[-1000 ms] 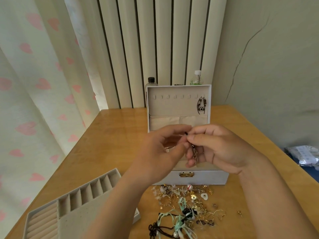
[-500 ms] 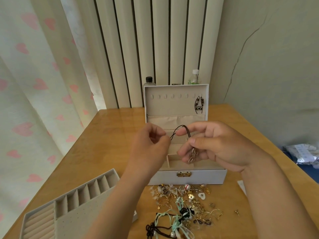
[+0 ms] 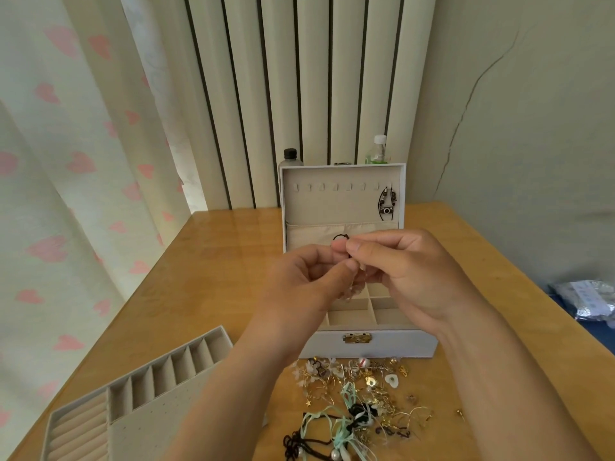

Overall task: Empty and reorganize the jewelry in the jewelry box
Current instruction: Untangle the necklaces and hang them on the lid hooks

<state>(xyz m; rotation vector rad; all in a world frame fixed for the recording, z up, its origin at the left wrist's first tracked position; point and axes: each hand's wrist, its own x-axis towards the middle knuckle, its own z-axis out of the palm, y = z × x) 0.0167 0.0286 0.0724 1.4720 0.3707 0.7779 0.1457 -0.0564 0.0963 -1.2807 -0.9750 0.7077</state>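
The white jewelry box (image 3: 392, 344) stands open on the wooden table, its lid upright with a row of hooks. One dark bracelet (image 3: 387, 202) hangs on the rightmost hook. My left hand (image 3: 306, 277) and my right hand (image 3: 409, 271) meet above the box's compartments. Both pinch a thin black cord necklace (image 3: 340, 237); its small loop sticks up above my fingers and a pale charm dangles below them. A pile of loose jewelry (image 3: 362, 394) lies on the table in front of the box.
The removed tray insert (image 3: 139, 390) with ring rolls and slots lies at the front left. Two bottles (image 3: 290, 157) stand behind the lid. A curtain hangs at the left, a wall at the right, and a plastic packet (image 3: 589, 301) lies past the table's right edge.
My hands, apart half a second ago with the cord stretched between them, have come together again. The cord's loop now shows small above my fingertips. The camera view shifted slightly.
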